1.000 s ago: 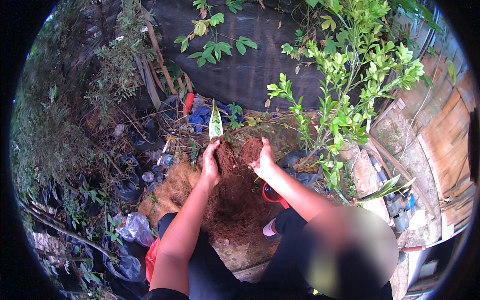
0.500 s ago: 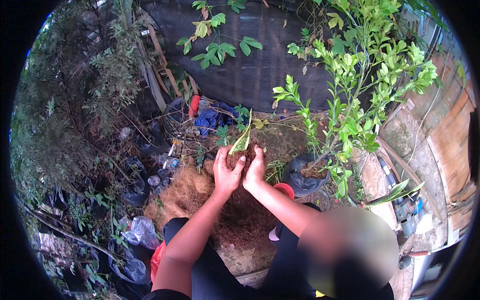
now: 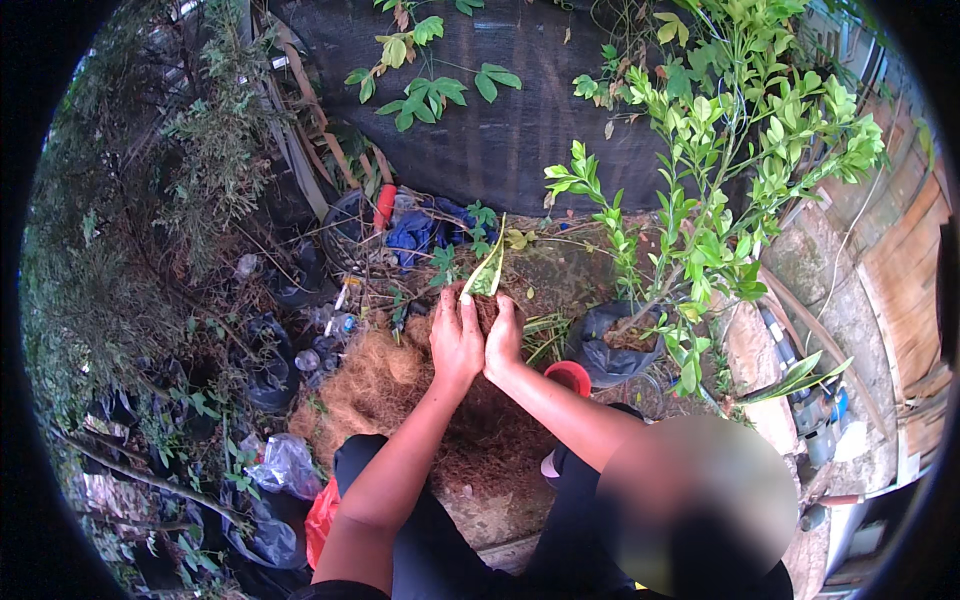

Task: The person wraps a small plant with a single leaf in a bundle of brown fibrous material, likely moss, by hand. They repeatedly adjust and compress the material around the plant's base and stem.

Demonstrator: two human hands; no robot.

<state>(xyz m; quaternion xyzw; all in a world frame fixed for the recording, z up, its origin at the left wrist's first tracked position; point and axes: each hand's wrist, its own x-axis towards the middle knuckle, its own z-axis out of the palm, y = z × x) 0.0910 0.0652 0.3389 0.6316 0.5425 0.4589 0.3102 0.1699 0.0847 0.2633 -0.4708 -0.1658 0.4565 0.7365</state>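
Observation:
Between my two hands sits a brown fibrous root clump [image 3: 487,312], mostly hidden by the palms and fingers. A pointed green leaf cutting with yellow edges [image 3: 486,272], like a snake plant's, rises out of it, leaning slightly right. My left hand [image 3: 457,338] is closed around the clump's left side, its thumb against the leaf's base. From the right, my right hand [image 3: 504,340] wraps the other side, and the heels of both hands nearly touch. Beneath them lies a heap of loose brown coconut fibre [image 3: 365,380], darker toward the middle.
A red pot [image 3: 569,377] stands right of my right wrist, beside a leafy shrub [image 3: 700,240] in a black plastic grow bag [image 3: 600,345]. Plastic bags [image 3: 285,465] and branches crowd the left. Dark sheeting [image 3: 560,120] hangs behind. More striped leaves [image 3: 795,380] lie at right.
My hands have drawn closer together around the clump, covering more of it. The left thumb has shifted up to the leaf's base.

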